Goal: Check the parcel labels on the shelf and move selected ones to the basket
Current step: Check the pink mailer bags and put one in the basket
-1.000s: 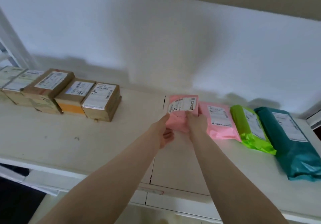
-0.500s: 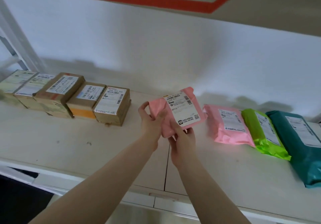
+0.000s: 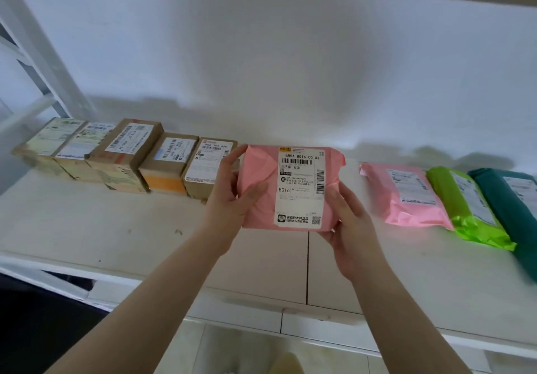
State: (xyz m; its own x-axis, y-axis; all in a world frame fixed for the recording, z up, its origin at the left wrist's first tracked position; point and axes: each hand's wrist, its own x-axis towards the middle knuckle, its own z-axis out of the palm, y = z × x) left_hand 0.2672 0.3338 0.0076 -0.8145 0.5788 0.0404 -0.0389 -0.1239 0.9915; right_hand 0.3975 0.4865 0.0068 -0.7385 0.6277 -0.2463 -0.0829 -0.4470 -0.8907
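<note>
Cut off: teal parcel (image 3: 511, 199) runs past the right frame edge.
Left hand (image 3: 232, 199): grips pink parcel (image 3: 261, 187), left edge.
Right hand (image 3: 348, 228): grips its lower right corner, above the shelf (image 3: 87, 228).

White shelf (image 3: 87, 228), two boards meeting at a dark seam (image 3: 307, 269) near mid-width. Left of the seam: five cardboard boxes (image 3: 128, 155) in one touching row along the back wall, labels up. Right of the seam: pink mailer (image 3: 406, 196), then green mailer (image 3: 467, 208), then teal mailer (image 3: 511, 199), side by side, overlapping slightly, labels up.
</note>
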